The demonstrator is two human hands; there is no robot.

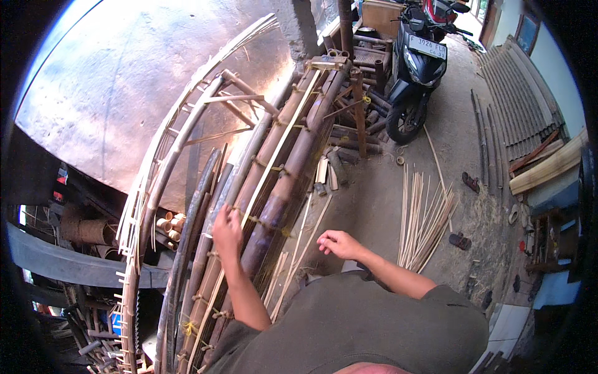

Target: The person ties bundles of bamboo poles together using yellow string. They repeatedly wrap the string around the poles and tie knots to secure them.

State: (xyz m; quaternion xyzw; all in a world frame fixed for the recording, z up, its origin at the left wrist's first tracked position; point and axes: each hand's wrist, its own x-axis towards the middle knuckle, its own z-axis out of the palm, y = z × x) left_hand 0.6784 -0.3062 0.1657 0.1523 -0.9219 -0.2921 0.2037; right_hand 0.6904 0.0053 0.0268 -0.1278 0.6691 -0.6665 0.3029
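**Hands at the lashed bamboo frame, workshop yard**

Left hand [227, 232]: pressed on the long curved frame of brown bamboo poles [274, 187], fingers curled around one pole right at a yellow twine lashing [252, 219]. Judged: the grip steadies the pole at the knot. The frame lies slanted in front of the person, from lower left to upper centre, poles tied side by side at intervals, presumably so that they keep their shared bend.

Right hand [338, 242]: free, holding nothing, fingers loosely curled, hovering just right of the frame above thin pale bamboo slivers [298, 252] leaning against the poles.

Further left: a paler arched rack of split bamboo strips [163, 168] with short cross pieces follows the same curve.

Ground: bare grey concrete floor [374, 193], dusty. A loose fan of pale bamboo splints [423, 218] lies to the right, within reach. Dark sandals [470, 182] are scattered beyond.

Far end: short cut bamboo pieces [349, 149], then a parked black scooter [416, 68]. Long dark poles [483, 137] lie along the right wall.
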